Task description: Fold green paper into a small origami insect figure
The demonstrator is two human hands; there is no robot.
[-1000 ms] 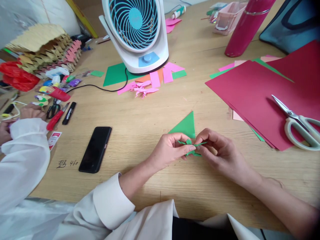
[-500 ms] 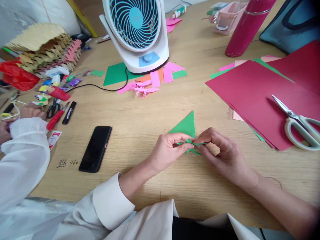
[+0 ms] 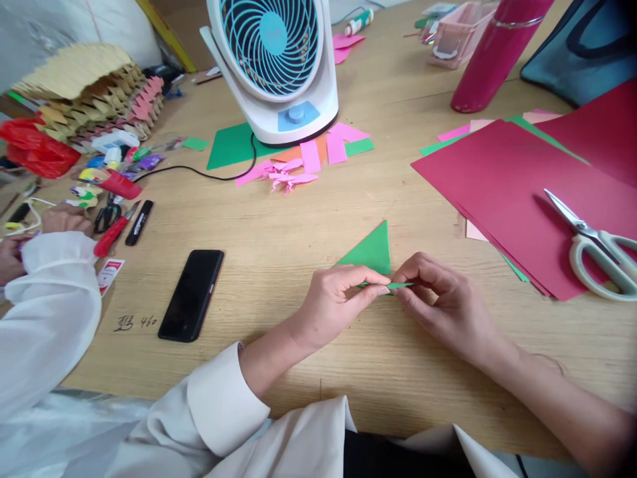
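Note:
A small folded piece of green paper (image 3: 399,285) is pinched between the thumb and fingers of my left hand (image 3: 331,302). My right hand (image 3: 440,299) closes on the same folded paper from the other side, thumb and fingertips together at its right part. Much of the paper is hidden behind my fingers. Just beyond my hands a flat green paper triangle (image 3: 371,249) lies on the table, its near edge partly covered by my left fingers.
Scissors (image 3: 584,232) lie on red paper sheets (image 3: 502,192) at right. A black phone (image 3: 192,295) is at left, near a co-worker's sleeve (image 3: 54,285). A fan (image 3: 293,119) stands at the back, with pink folded paper pieces (image 3: 288,178) before it. A pink bottle (image 3: 490,63) stands behind.
The folded green paper has turned between my fingers: its several spread points showed before, and now mainly one narrow pointed strip shows. My hands have barely moved.

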